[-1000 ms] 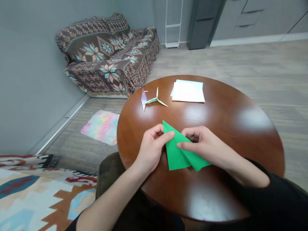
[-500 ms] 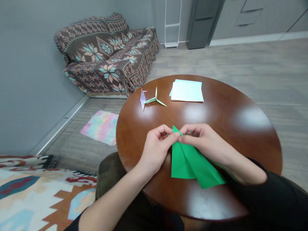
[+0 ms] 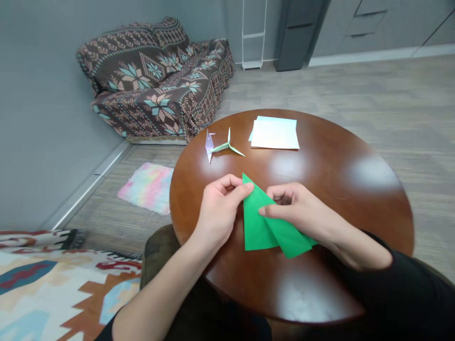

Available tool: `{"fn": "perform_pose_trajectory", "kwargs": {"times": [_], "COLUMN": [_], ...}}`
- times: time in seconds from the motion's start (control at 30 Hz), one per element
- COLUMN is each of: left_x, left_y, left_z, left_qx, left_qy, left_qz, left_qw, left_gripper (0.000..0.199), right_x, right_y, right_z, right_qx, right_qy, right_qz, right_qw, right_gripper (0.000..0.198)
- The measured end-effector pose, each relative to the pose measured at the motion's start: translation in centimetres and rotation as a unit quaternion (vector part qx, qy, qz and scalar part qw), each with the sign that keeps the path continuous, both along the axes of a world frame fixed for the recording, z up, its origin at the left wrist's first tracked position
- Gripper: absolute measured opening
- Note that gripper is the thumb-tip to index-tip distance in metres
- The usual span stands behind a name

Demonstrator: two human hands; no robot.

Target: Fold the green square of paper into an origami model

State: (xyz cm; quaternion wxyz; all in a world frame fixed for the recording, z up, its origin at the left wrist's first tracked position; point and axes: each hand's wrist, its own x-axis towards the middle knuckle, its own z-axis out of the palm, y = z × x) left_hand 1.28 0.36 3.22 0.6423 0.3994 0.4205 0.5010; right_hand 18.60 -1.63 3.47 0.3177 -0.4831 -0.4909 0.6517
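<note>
A partly folded sheet of green paper (image 3: 259, 229) is held between my two hands above the near part of the round table. My left hand (image 3: 221, 203) pinches it near its pointed top, thumb in front. Lower on the right slanted edge, my right hand (image 3: 296, 208) grips the paper with the thumb on its face and the fingers behind. Folded layers fan out toward the bottom, and the lower right corner is partly hidden by my right hand.
The brown round table (image 3: 341, 189) bears a purple folded paper figure (image 3: 209, 146), a pale green three-pointed paper figure (image 3: 228, 145) and a stack of light paper (image 3: 275, 133) at its far side. A patterned sofa (image 3: 152, 85) and a pastel rug (image 3: 149, 187) lie beyond.
The green paper has shifted up and left with my left hand. My right hand's grip has moved from near the tip to lower along the right edge.
</note>
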Motion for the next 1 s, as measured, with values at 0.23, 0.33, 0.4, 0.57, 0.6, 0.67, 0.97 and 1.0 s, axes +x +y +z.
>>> {"fn": "perform_pose_trajectory", "kwargs": {"times": [0.23, 0.33, 0.4, 0.57, 0.6, 0.67, 0.97, 1.0], "left_x": [0.1, 0.0, -0.2, -1.2, -1.4, -1.7, -2.1, -2.2], "left_y": [-0.1, 0.1, 0.4, 1.6, 1.6, 1.3, 0.7, 1.0], "left_z": [0.1, 0.4, 0.7, 1.2, 1.3, 1.2, -0.4, -0.7], "left_qx": [-0.01, -0.024, -0.023, 0.019, 0.027, 0.044, 0.095, 0.093], "left_qy": [-0.022, -0.048, -0.057, -0.074, -0.073, -0.041, 0.099, 0.092], "left_qz": [0.006, 0.005, 0.003, 0.046, 0.05, 0.01, -0.051, -0.035], "left_qw": [1.0, 0.999, 0.998, 0.996, 0.996, 0.998, 0.989, 0.991], "left_gripper": [0.025, 0.026, 0.026, 0.023, 0.022, 0.022, 0.017, 0.018], "right_x": [0.0, 0.0, 0.1, 0.0, 0.1, 0.1, 1.2, 1.4], "right_y": [0.0, -0.1, -0.1, -0.1, -0.1, 0.0, 0.2, 0.2], "right_z": [0.3, 0.2, 0.2, 0.0, 0.0, 0.0, -0.1, -0.2], "right_qx": [-0.004, -0.017, -0.017, -0.004, -0.008, -0.016, 0.083, 0.108], "right_qy": [-0.009, -0.005, -0.002, 0.001, 0.002, 0.0, -0.073, -0.096], "right_qz": [0.016, 0.022, 0.031, 0.061, 0.061, 0.052, 0.04, 0.029], "right_qw": [1.0, 1.0, 0.999, 0.998, 0.998, 0.999, 0.993, 0.989], "right_gripper": [0.021, 0.019, 0.02, 0.024, 0.023, 0.019, 0.026, 0.025]}}
